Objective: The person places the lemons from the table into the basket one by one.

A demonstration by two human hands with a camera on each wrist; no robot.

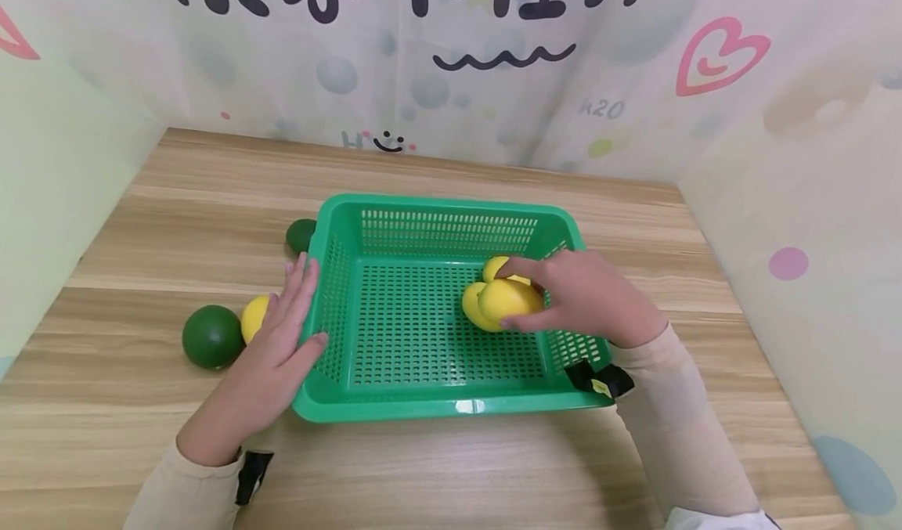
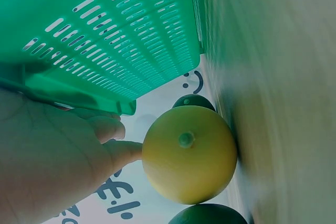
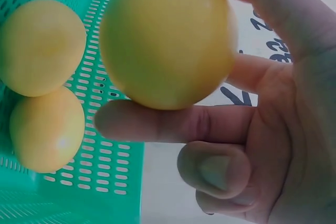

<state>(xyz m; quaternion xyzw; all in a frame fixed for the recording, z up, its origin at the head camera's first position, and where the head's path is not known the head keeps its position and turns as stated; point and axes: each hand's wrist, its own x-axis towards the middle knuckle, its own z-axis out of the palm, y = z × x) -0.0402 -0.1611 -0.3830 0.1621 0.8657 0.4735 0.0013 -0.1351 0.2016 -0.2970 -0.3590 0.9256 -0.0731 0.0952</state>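
Note:
My right hand pinches a lemon between thumb and fingers, inside the right part of a green plastic basket. Two more lemons sit in the basket close by; the right wrist view shows one lemon touching another lemon. At the basket's left rim is my left hand, its fingers extended along the side. Outside the basket, beyond that hand, lies another lemon with a small green nub; the hand partly hides it in the head view.
A dark green round fruit lies left of the outside lemon. Another dark green fruit is by the basket's back left corner, partly hidden. The wooden table meets a printed cloth at the back and pale walls at both sides.

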